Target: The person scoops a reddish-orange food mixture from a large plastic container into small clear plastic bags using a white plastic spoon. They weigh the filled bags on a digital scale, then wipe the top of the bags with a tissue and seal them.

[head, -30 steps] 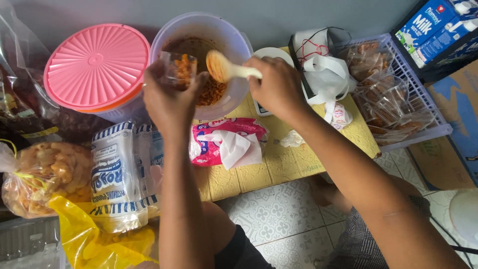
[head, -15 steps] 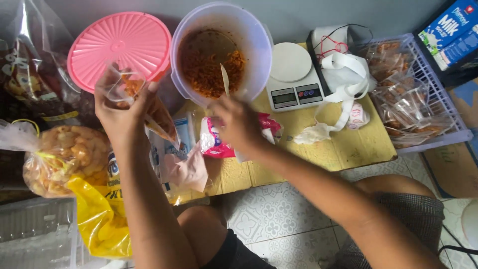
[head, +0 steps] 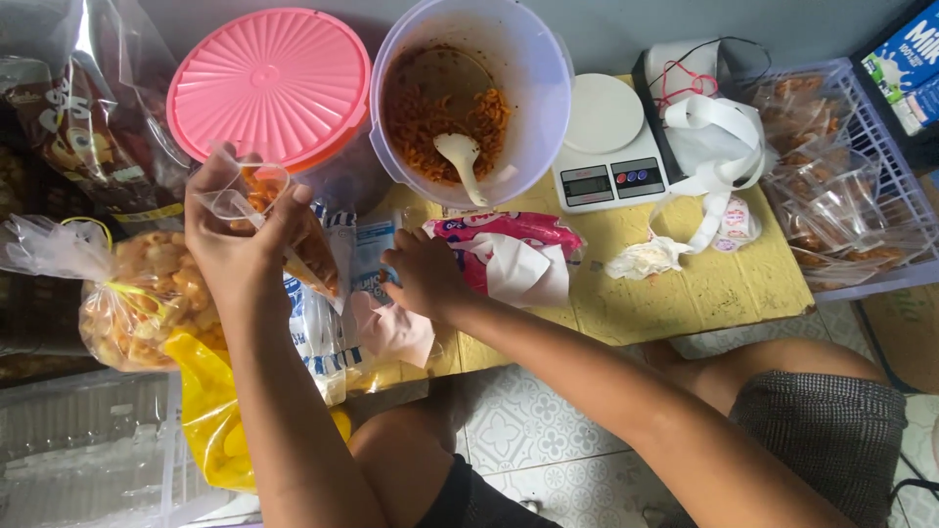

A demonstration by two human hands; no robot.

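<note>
- Left hand (head: 235, 244), fingers pinched on clear snack bag (head: 284, 230), long axis slanting down-right, just left of white tub (head: 469, 98).
- Right hand (head: 423, 274), fingers curled, touching pink packet (head: 509, 249) below tub; nearer the spoon (head: 462, 161) inside.

My left hand (head: 235, 244) grips a small clear bag (head: 284, 230) of orange snack; my right hand (head: 423, 274) rests on the yellow bench (head: 675, 284) beside a pink packet (head: 509, 240), below the tub (head: 469, 98) holding a spoon (head: 462, 161).

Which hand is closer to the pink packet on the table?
Right. The right hand rests just beside the pink packet, at its left end. The left hand is farther left, holding up a small clear bag of snacks.
</note>
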